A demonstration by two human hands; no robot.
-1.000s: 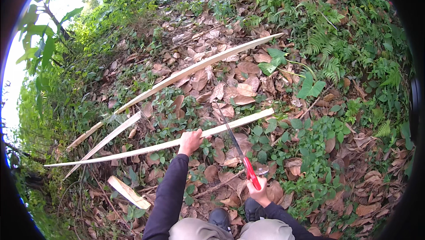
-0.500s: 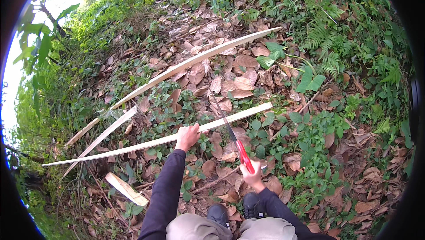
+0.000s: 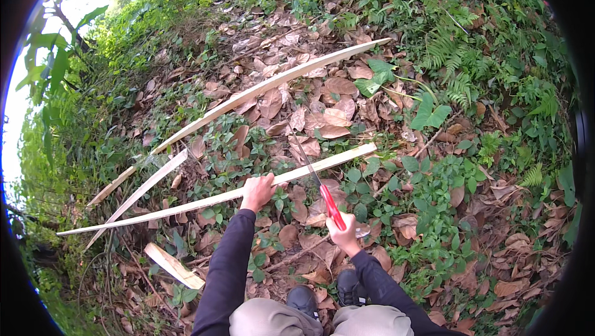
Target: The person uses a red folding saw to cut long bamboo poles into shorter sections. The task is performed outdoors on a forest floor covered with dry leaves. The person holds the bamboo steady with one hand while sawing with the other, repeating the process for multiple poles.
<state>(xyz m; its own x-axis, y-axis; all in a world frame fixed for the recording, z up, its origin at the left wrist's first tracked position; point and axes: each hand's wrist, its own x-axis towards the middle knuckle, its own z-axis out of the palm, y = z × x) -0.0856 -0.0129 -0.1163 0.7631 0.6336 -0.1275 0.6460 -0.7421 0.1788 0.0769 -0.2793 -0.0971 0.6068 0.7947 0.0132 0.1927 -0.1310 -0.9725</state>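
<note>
Saw (image 3: 327, 196), red-handled: pushed forward, away from the shoes (image 3: 302, 299), since the earlier frame; handle now nearer the pale wood strip (image 3: 204, 201). Right hand (image 3: 343, 232): wrapped round the handle. Left hand (image 3: 257, 192): clasping the strip, left of the blade. Strip: aslant over leaves and low plants, blade crossing toward its right end; depth of cut cannot be told. Handling, as judged: long even strokes, strip pinned steady, left fingers clear of the teeth.

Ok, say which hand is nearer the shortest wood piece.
Left. The left hand, on a long strip, is beyond and right of the shortest wood piece; the right hand, holding the saw, is farther right.
</note>
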